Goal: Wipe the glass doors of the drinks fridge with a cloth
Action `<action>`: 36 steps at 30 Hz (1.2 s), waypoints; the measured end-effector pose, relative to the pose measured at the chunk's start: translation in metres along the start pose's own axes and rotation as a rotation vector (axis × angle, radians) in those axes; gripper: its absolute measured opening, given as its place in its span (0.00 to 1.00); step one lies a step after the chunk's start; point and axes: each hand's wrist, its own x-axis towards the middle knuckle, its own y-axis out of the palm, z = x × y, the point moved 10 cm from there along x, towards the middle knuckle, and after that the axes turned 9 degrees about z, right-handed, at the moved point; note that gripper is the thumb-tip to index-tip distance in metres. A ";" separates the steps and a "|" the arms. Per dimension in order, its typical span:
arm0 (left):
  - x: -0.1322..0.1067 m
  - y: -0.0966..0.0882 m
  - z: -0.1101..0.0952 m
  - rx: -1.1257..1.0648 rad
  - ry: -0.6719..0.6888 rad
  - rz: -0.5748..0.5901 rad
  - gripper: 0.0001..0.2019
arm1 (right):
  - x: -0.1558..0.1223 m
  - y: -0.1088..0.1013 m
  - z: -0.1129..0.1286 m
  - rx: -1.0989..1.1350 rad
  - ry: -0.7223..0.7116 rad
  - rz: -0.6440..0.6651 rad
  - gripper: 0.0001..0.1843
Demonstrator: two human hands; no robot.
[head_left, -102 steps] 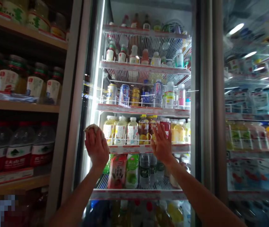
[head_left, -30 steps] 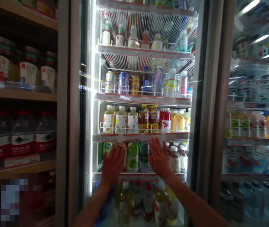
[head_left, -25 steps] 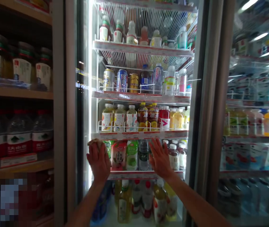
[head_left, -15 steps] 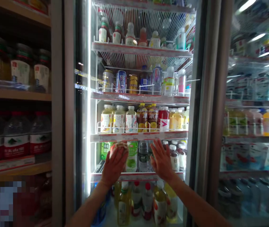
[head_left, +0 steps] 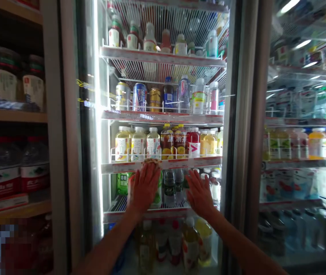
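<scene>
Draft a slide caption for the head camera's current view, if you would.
Left hand on a crumpled cloth, right hand spread open, before a lit cooler of bottled drinks.

A tall drinks cooler fills the middle of the room view, its white wire shelves stacked one above another behind grey price rails. A bright white light strip runs up its left inner edge, leaving the surroundings dim. To the left, past a brushed-metal upright, stands a dark shelving unit with wooden shelf boards, stocked with bottles and edged by a price strip; its lower corner is pixelated. A broad metal upright separates a second glass-fronted cooler at right, its glass streaked with lamp reflections.
</scene>
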 end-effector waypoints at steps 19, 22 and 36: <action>-0.012 0.024 -0.115 -0.054 0.803 0.237 0.26 | -0.015 -0.025 -0.054 -0.100 0.140 -0.028 0.30; 0.000 0.024 -0.112 -0.060 0.772 0.208 0.25 | -0.016 -0.029 -0.061 -0.113 0.146 -0.034 0.30; 0.043 0.012 -0.080 -0.116 0.365 0.038 0.21 | 0.003 -0.033 -0.073 -0.080 0.182 -0.058 0.32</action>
